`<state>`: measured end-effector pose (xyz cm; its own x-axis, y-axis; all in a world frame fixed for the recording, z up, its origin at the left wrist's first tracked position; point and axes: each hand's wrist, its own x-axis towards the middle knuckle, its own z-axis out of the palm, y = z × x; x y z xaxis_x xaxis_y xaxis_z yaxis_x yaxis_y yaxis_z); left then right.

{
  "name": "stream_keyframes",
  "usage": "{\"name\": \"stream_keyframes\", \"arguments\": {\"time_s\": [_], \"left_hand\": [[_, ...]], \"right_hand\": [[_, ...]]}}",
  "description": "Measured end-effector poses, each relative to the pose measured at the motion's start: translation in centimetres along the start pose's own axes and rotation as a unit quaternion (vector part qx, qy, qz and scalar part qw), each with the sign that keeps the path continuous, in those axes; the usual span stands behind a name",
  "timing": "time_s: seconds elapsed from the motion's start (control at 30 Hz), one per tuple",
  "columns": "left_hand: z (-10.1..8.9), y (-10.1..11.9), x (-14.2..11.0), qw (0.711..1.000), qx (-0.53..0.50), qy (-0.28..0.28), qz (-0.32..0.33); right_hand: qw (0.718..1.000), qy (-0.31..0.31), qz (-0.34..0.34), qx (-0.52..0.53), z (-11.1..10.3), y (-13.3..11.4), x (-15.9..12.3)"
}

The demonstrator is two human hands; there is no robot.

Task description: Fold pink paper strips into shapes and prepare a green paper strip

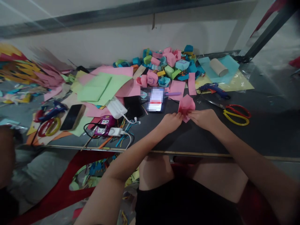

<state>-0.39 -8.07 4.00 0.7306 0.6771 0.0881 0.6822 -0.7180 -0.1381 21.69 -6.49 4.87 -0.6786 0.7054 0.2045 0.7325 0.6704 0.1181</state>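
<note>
Both hands, left (172,121) and right (203,118), pinch pink paper (186,107) at its lower corners on the table (257,137), phone (156,100) at 9 o'clock, scissors (236,114) at 3; light, floppy, creases easily, so best held by edges.

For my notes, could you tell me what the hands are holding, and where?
A pink paper, pinched at its lower edge by left hand and right hand.

Both forearms are bare from elbow to wrist, with no sleeves, watch or bracelet in view. The left hand (171,122) and right hand (203,119) wear no gloves or rings. Black shorts (185,203) cover the lap, leaving the thighs bare.
</note>
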Motion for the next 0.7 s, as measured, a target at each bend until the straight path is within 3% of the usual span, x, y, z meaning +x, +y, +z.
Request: {"name": "stream_keyframes", "arguments": {"time_s": [0.27, 0.7], "left_hand": [[-0.4, 0.8, -0.6, 0.999, -0.017, -0.005, -0.038], [-0.9, 0.8, -0.4, 0.998, -0.015, -0.043, -0.034]], "right_hand": [[0.999, -0.014, 0.026, -0.029, -0.3, -1.3, -2.0], [0.983, -0.166, 0.078, 0.004, -2.0, -2.3, -1.3]]}}
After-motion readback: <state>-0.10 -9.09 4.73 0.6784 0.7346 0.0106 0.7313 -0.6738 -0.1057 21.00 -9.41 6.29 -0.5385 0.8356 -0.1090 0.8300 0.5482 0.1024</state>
